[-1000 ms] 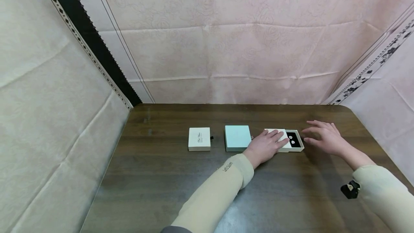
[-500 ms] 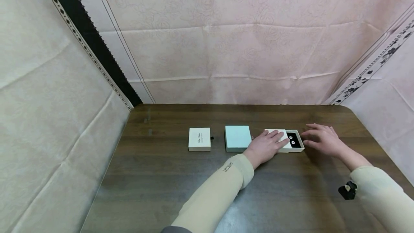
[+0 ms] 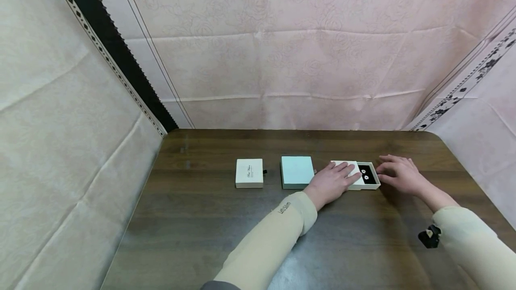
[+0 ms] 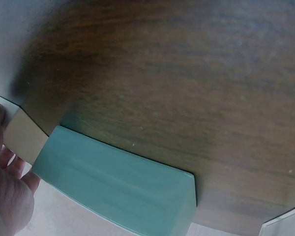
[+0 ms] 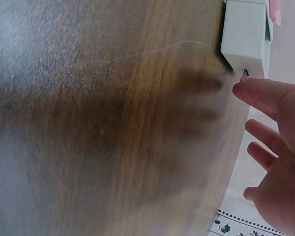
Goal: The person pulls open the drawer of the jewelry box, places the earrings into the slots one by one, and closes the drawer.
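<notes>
A small white drawer box (image 3: 353, 183) lies partly slid out on the wooden table. Its black-lined tray (image 3: 366, 174) shows two small shiny pieces, perhaps earrings. My left hand (image 3: 328, 184) lies over the box's sleeve; in the left wrist view, the thumb is on the near side and fingers reach across. My right hand (image 3: 402, 176) is at the tray's right end. There, thumb and forefinger pinch at a short black pull tab (image 5: 246, 72), mostly covered by the fingertips. The remaining right fingers are loosely spread.
Left of my left hand sits a light-blue box (image 3: 296, 171), close to the wrist. Farther left lies a second white box (image 3: 249, 173) with printed text and a black tab. Patterned cloth (image 3: 282, 66) hangs behind the wooden table (image 3: 193, 218).
My right hand has come slightly left and down, its fingertips closing in on the tray's end. The left hand, the boxes and the tray opening look the same.
</notes>
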Demonstrator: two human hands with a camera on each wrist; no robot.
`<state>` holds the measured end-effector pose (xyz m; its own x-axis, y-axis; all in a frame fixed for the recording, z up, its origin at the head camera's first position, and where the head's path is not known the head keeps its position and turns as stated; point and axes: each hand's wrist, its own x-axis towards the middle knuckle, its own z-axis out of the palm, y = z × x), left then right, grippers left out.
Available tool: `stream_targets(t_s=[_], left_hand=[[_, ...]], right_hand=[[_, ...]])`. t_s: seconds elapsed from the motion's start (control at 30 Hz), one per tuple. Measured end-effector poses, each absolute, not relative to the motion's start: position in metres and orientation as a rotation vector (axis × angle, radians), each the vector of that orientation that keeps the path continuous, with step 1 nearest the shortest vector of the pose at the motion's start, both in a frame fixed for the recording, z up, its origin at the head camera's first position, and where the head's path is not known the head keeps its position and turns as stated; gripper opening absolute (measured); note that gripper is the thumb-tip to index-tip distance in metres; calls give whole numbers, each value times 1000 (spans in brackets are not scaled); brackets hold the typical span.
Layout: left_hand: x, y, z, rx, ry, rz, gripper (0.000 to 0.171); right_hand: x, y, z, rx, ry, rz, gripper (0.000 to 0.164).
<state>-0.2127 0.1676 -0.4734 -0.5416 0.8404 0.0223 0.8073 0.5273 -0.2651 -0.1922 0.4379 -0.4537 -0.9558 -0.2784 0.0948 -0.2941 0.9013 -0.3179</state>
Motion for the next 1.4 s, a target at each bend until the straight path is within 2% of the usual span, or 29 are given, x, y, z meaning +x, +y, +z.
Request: stream_targets(t_s=[0.47,1.4], left_hand=[[-212,167,-472,-1425,-2617,342,54],[-210,167,-474,-1400,-2600,336,52]], right_hand=[[-195,434,-456,484,-2979,558,14],[-198,421,-452,502,-3021,510,16]])
